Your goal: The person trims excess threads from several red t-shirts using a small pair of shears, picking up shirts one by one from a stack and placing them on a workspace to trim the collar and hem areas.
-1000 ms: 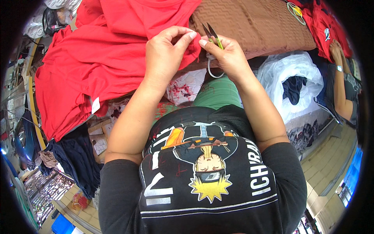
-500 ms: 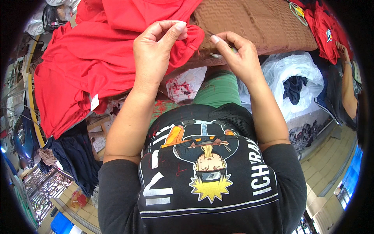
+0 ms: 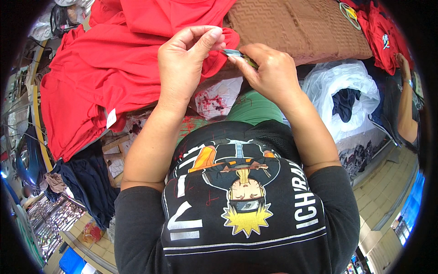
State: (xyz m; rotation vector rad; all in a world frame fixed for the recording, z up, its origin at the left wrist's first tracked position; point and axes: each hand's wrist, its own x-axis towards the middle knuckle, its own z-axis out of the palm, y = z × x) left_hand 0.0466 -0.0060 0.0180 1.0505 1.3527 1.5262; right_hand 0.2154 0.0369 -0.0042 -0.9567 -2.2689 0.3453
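My left hand (image 3: pixel 182 61) is raised over a red garment (image 3: pixel 86 77), its thumb and forefinger pinched together. Whatever lies between those fingertips is too small to make out. Close by on the right, my right hand (image 3: pixel 273 73) is closed around small thread snips (image 3: pixel 232 53) with pale metal blades and a yellowish-green body. The blades point left, just beside the left fingertips, and partly overlap the garment's edge. Much of the snips' body is hidden by my right fingers. The garment is spread over the far left of the work surface and hangs down its near side.
A brown patterned cloth (image 3: pixel 296 27) covers the padded surface ahead. To the right sits a white plastic bag (image 3: pixel 337 77) with dark fabric inside. Another person's arm (image 3: pixel 405 100) reaches to a red garment (image 3: pixel 381 39) at the far right. Dark blue cloth (image 3: pixel 89 182) hangs at left.
My right hand has moved left and turned, bringing the snips' blades from below the hand to beside the left fingertips. My left hand has shifted slightly right, still pinched.
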